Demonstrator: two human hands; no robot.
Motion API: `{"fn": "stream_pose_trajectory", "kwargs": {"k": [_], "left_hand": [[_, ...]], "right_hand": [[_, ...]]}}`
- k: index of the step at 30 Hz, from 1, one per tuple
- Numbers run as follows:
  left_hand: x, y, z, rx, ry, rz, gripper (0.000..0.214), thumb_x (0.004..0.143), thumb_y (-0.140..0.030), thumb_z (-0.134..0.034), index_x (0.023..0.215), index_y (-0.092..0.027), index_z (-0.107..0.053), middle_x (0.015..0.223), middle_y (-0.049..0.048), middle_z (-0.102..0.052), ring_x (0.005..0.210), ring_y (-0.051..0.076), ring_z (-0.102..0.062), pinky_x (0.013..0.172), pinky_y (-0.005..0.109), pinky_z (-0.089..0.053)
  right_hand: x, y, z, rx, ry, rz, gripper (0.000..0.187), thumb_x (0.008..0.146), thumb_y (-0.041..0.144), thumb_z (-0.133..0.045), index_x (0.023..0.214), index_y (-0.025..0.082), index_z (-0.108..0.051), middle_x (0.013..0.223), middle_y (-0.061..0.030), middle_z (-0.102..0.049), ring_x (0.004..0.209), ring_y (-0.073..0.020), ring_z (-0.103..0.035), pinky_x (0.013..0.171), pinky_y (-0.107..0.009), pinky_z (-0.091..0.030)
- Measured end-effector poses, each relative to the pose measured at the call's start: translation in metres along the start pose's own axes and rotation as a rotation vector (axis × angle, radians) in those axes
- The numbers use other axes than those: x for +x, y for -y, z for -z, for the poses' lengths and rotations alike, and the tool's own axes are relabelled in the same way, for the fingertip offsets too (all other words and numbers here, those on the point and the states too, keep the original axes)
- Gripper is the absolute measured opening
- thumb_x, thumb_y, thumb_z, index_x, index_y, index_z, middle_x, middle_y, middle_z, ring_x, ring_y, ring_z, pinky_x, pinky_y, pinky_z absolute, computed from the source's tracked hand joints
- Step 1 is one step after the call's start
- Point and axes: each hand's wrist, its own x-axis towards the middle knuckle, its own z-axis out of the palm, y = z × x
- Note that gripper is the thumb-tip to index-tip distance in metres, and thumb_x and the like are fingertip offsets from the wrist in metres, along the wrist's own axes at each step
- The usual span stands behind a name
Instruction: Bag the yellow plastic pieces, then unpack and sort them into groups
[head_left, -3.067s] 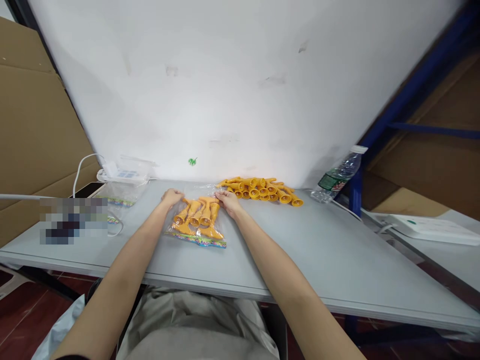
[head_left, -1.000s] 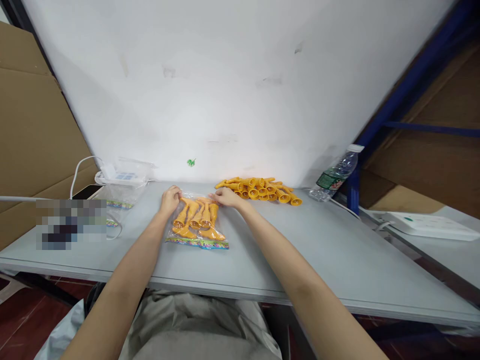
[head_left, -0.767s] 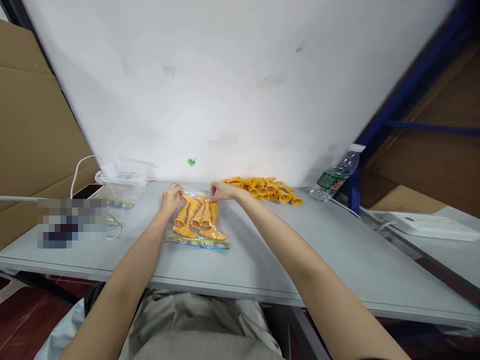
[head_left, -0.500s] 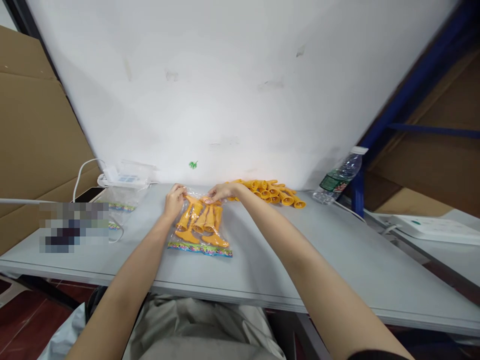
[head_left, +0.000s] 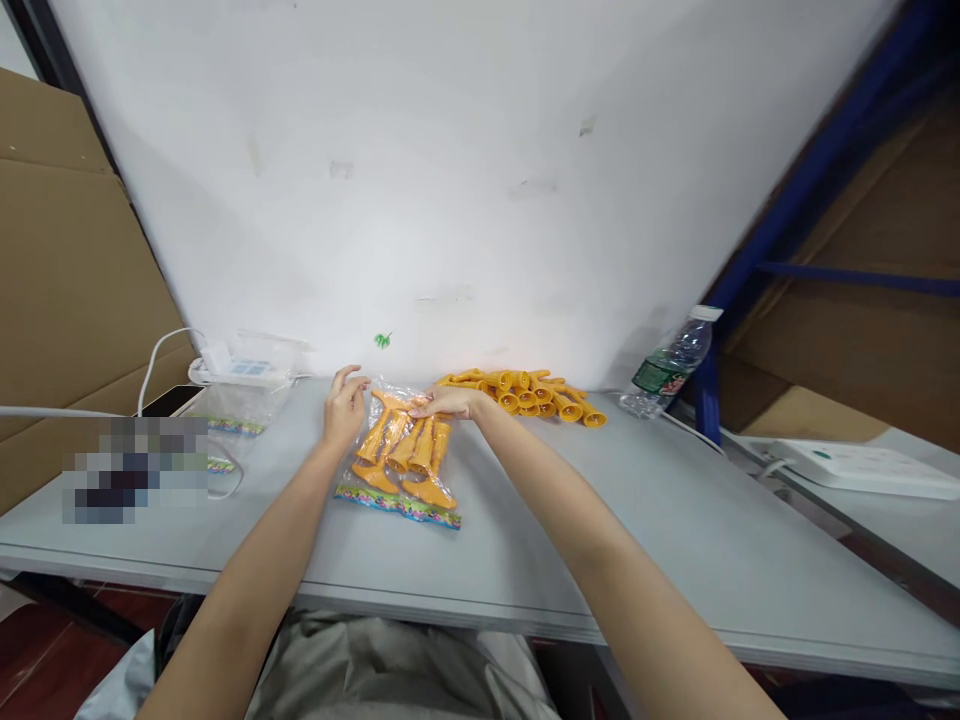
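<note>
One bag (head_left: 401,455) of horns (print unreadable) near the table's (head_left: 675,520) far edge; left hand (head_left: 343,410) spread beside it; right hand (head_left: 448,402) flat atop.

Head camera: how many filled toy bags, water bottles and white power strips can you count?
Filled toy bag: 1
Water bottle: 1
White power strips: 2, one at the left, one at the right
Total: 4

The right hand (head_left: 450,402) slid along bag (head_left: 401,460) toward left hand (head_left: 343,408).
</note>
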Motion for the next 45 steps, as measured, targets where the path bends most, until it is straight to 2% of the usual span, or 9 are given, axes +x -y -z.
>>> {"fn": "stream_pose_trajectory", "kwargs": {"k": [8, 13, 16, 18, 21, 30, 34, 40, 45], "left_hand": [[-0.001, 0.035, 0.001, 0.051, -0.155, 0.186, 0.026, 0.078, -0.006, -0.045, 0.096, -0.019, -0.058, 0.107, 0.008, -0.059, 0.078, 0.013, -0.061, 0.076, 0.028, -0.051], [-0.002, 0.055, -0.004, 0.052, -0.218, 0.349, 0.024, 0.073, -0.005, -0.046, 0.09, -0.02, -0.055, 0.097, 0.0043, -0.063, 0.073, 0.013, -0.06, 0.082, 0.03, -0.049], [-0.002, 0.057, -0.005, 0.043, -0.191, 0.393, 0.023, 0.073, -0.005, -0.046, 0.089, -0.02, -0.054, 0.094, 0.0029, -0.064, 0.07, 0.012, -0.06, 0.079, 0.028, -0.05], [-0.003, 0.056, -0.006, 0.038, -0.164, 0.405, 0.024, 0.072, -0.006, -0.046, 0.089, -0.02, -0.054, 0.093, 0.0028, -0.065, 0.069, 0.012, -0.06, 0.077, 0.027, -0.05], [-0.003, 0.054, -0.007, 0.019, -0.13, 0.416, 0.024, 0.072, -0.007, -0.045, 0.091, -0.019, -0.055, 0.092, 0.0037, -0.065, 0.066, 0.012, -0.059, 0.072, 0.027, -0.049], [-0.004, 0.05, -0.008, -0.013, -0.083, 0.449, 0.023, 0.073, -0.009, -0.045, 0.091, -0.019, -0.055, 0.088, 0.0032, -0.066, 0.06, 0.011, -0.058, 0.063, 0.024, -0.047], [-0.004, 0.048, -0.007, -0.012, -0.053, 0.447, 0.022, 0.075, -0.01, -0.044, 0.091, -0.019, -0.056, 0.087, 0.0033, -0.066, 0.06, 0.012, -0.058, 0.063, 0.025, -0.046], [-0.004, 0.048, -0.008, 0.002, -0.045, 0.457, 0.021, 0.075, -0.01, -0.045, 0.09, -0.019, -0.056, 0.085, 0.0024, -0.066, 0.059, 0.012, -0.058, 0.062, 0.024, -0.046], [-0.005, 0.052, -0.009, -0.001, -0.05, 0.448, 0.02, 0.075, -0.011, -0.045, 0.089, -0.02, -0.056, 0.083, 0.0019, -0.065, 0.058, 0.011, -0.057, 0.06, 0.024, -0.045]], "right_hand": [[-0.082, -0.011, 0.037, 0.325, -0.51, 0.347, 0.036, 0.067, 0.034, -0.083, 0.092, 0.014, -0.068, 0.086, -0.0101, -0.075, 0.081, -0.0223, -0.072, 0.075, -0.032, -0.059], [-0.136, -0.052, 0.083, 0.576, -1.201, 0.547, 0.032, 0.07, 0.033, -0.077, 0.094, 0.016, -0.063, 0.088, -0.007, -0.072, 0.08, -0.021, -0.071, 0.069, -0.034, -0.061], [-0.151, -0.081, 0.104, 0.586, -1.706, 0.671, 0.024, 0.075, 0.029, -0.068, 0.094, 0.019, -0.057, 0.099, -0.0049, -0.069, 0.097, -0.0209, -0.068, 0.084, -0.038, -0.059], [-0.153, -0.097, 0.11, 0.556, -2.011, 0.58, 0.016, 0.078, 0.027, -0.062, 0.089, 0.022, -0.05, 0.103, -0.0057, -0.066, 0.105, -0.0222, -0.066, 0.091, -0.042, -0.056], [-0.148, -0.115, 0.11, 0.447, -2.23, 0.4, 0.018, 0.079, 0.028, -0.059, 0.084, 0.026, -0.042, 0.103, -0.0065, -0.062, 0.109, -0.0252, -0.062, 0.095, -0.045, -0.052], [-0.132, -0.134, 0.097, 0.244, -2.236, 0.172, 0.02, 0.082, 0.035, -0.053, 0.087, 0.026, -0.036, 0.106, -0.0107, -0.061, 0.106, -0.0271, -0.06, 0.098, -0.04, -0.049], [-0.127, -0.138, 0.097, 0.247, -2.143, 0.147, 0.021, 0.081, 0.034, -0.057, 0.087, 0.027, -0.038, 0.107, -0.0127, -0.062, 0.106, -0.0263, -0.06, 0.099, -0.037, -0.048], [-0.115, -0.152, 0.11, 0.24, -2.052, 0.176, 0.023, 0.081, 0.035, -0.058, 0.091, 0.024, -0.041, 0.108, -0.0085, -0.062, 0.106, -0.0253, -0.06, 0.101, -0.049, -0.047], [-0.106, -0.151, 0.108, 0.295, -2.002, 0.121, 0.021, 0.081, 0.036, -0.06, 0.087, 0.024, -0.043, 0.101, -0.0067, -0.063, 0.104, -0.0235, -0.063, 0.098, -0.044, -0.051]]}}
